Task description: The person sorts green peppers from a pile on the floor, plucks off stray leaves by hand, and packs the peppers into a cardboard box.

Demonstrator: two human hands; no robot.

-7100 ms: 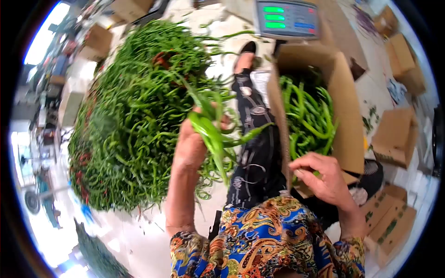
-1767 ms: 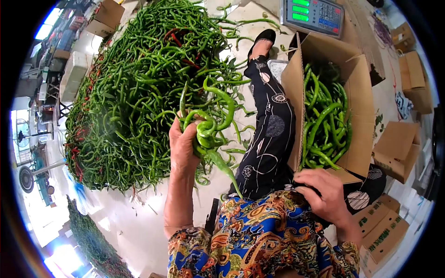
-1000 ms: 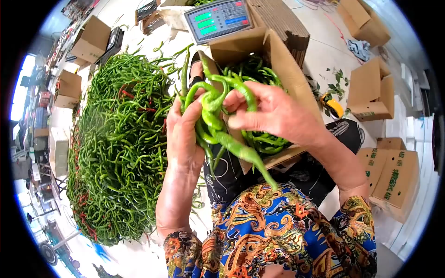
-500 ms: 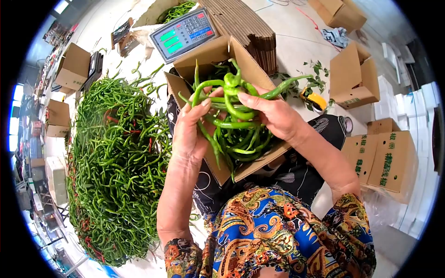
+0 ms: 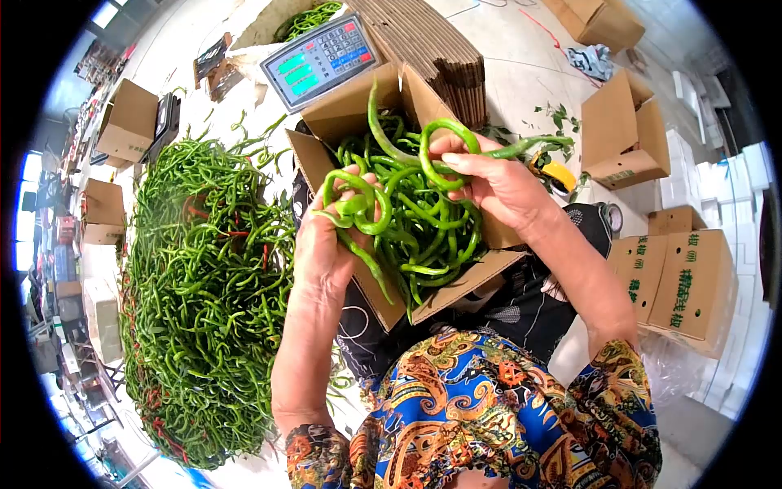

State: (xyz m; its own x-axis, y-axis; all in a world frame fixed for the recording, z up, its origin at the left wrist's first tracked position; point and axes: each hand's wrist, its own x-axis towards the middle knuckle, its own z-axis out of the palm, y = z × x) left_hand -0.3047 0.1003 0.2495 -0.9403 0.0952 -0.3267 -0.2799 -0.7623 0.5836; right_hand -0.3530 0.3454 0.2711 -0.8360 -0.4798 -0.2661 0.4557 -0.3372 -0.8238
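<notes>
Over the open cardboard box (image 5: 468,285), my left hand (image 5: 326,240) is closed on a few curled green peppers (image 5: 358,204). To its right, my right hand (image 5: 501,187) grips several long peppers (image 5: 448,134), one curled in a loop and one pointing out to the right. Both hands are above the box's rim, apart from each other. Inside the box lie many green peppers (image 5: 436,224). A large heap of green peppers (image 5: 212,301), with some red ones among them, spreads on the floor at the left.
A scale display (image 5: 322,61) with green digits stands behind the box, beside stacked flat cardboard (image 5: 423,49). An open carton (image 5: 623,134), a yellow tape roll (image 5: 560,175) and printed cartons (image 5: 688,285) are at the right. Another carton (image 5: 129,121) sits beyond the heap.
Since the last frame my hands have moved apart, each with some of the peppers. Earlier, my left hand carried the bunch from beside the heap to the box, and my right hand took hold of it.
</notes>
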